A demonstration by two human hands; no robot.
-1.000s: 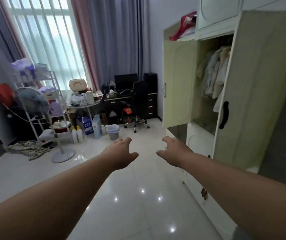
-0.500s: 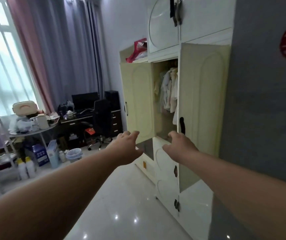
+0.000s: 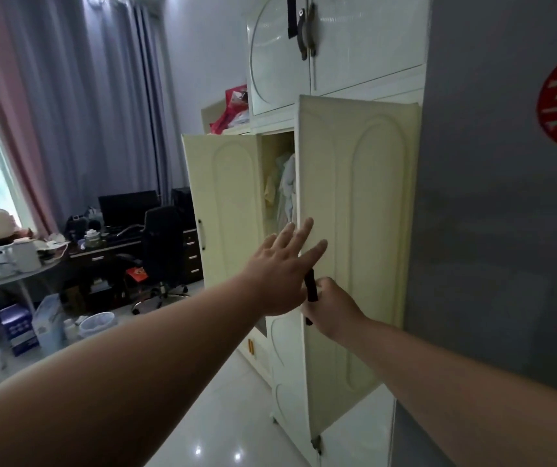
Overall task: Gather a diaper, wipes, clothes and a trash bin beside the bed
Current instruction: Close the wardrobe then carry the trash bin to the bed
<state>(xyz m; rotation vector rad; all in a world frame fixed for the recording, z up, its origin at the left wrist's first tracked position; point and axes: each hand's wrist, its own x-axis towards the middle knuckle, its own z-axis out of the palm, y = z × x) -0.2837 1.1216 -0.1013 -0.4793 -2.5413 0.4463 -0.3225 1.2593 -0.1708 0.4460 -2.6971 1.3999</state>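
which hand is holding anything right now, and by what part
The right hand grips the near wardrobe door by its black handle; the left hand holds nothing.

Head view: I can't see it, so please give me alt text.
Right hand grips the black handle of an open wardrobe door; left hand reaches open toward hanging clothes. Desk behind.

Cream wardrobe, glossy floor: the surfaces we see

We note the wardrobe door [image 3: 354, 230] as smooth, satin cream plastic or lacquered board, its handle [image 3: 310, 285] matt black; soft pale cloth clothes [image 3: 287, 187] hang inside; the floor [image 3: 223, 416] is glossy white tile mirroring lamps; far left, curtains [image 3: 78, 106] are matt cloth; a translucent plastic trash bin [image 3: 97, 324].
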